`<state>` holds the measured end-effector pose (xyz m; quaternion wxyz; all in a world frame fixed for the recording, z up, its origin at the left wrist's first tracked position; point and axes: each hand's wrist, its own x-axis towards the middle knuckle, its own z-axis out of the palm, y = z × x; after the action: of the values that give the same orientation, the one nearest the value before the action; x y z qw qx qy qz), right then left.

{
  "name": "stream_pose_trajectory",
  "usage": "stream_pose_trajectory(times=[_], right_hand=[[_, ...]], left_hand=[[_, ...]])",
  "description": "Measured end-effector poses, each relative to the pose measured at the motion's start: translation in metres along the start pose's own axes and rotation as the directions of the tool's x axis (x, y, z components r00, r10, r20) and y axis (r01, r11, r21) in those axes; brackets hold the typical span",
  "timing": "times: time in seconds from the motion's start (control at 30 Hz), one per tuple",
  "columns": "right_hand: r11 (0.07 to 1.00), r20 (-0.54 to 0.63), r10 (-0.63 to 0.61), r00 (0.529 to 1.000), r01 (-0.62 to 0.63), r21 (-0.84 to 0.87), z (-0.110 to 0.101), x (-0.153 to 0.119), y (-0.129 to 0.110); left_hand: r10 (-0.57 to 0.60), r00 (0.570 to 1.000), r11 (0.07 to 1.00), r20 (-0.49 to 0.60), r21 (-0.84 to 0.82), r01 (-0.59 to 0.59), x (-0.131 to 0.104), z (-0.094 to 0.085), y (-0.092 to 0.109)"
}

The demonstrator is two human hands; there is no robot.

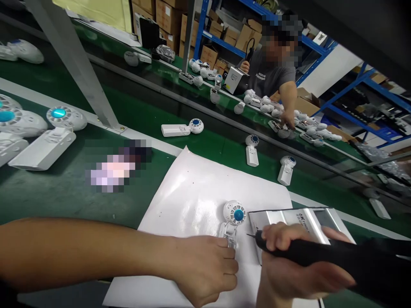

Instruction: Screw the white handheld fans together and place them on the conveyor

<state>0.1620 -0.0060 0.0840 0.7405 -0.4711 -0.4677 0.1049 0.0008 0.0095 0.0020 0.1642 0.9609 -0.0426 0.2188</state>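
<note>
On the white sheet (199, 192) in front of me lies a white device with a round vented head and a blue centre (234, 212). Its lower body is partly hidden by my left hand (208, 269), whose fingers are closed around that end. My right hand (289, 261) grips a black electric screwdriver (308, 252). The thin bit points left, close beside the device, and I see a small gap between them. Behind my right hand sits a silver metal box (285, 218) with "6K TOOL" lettering.
Similar white devices lie along the green conveyor (218, 149), including one (182, 128) beyond the sheet. More devices (45, 145) are grouped at left. A grey metal post (73, 64) rises there. Across the line, a person (272, 72) handles devices. A blurred-out patch (112, 171) covers something.
</note>
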Motion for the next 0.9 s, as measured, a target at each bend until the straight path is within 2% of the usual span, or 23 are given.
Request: stream_pose_trajectory(times=[0.07, 0.13, 0.3, 0.37, 0.43, 0.5, 0.57, 0.7, 0.9], right_hand=[[0.988, -0.109, -0.115, 0.987, 0.102, -0.117, -0.010, 0.007, -0.003], [0.969, -0.188, -0.187, 0.964, 0.150, -0.195, -0.020, 0.016, -0.004], [0.957, -0.172, -0.233, 0.957, 0.194, -0.213, -0.031, 0.031, 0.000], [0.975, -0.125, -0.177, 0.976, 0.156, -0.161, -0.029, 0.030, -0.002], [0.998, -0.017, -0.034, 0.999, 0.033, -0.052, -0.024, 0.024, -0.006], [0.995, 0.090, 0.073, 0.993, -0.079, 0.060, -0.015, 0.015, -0.008], [0.985, 0.144, 0.098, 0.985, -0.116, 0.127, -0.004, 0.007, -0.006], [0.983, 0.146, 0.110, 0.983, -0.130, 0.133, 0.011, 0.001, 0.005], [0.975, 0.123, 0.142, 0.982, -0.160, 0.152, 0.015, 0.000, 0.018]], left_hand=[[0.000, 1.000, 1.000, -0.013, -0.002, 0.000, -0.001, 0.000, 0.000], [-0.009, 1.000, 1.000, -0.023, -0.003, 0.009, -0.001, 0.001, 0.001], [-0.039, 0.999, 0.999, -0.026, -0.007, 0.038, -0.002, 0.001, 0.003], [-0.035, 0.999, 0.999, -0.017, -0.010, 0.035, -0.001, 0.001, 0.003], [-0.028, 1.000, 1.000, -0.009, -0.011, 0.028, 0.000, 0.001, 0.002], [-0.024, 1.000, 1.000, -0.005, -0.011, 0.024, 0.001, 0.001, 0.001], [-0.020, 1.000, 1.000, -0.006, -0.004, 0.020, 0.001, 0.001, 0.000], [-0.009, 1.000, 1.000, -0.014, 0.024, 0.010, 0.001, 0.002, 0.001], [-0.020, 1.000, 1.000, 0.008, 0.017, 0.019, 0.003, 0.000, 0.002]])
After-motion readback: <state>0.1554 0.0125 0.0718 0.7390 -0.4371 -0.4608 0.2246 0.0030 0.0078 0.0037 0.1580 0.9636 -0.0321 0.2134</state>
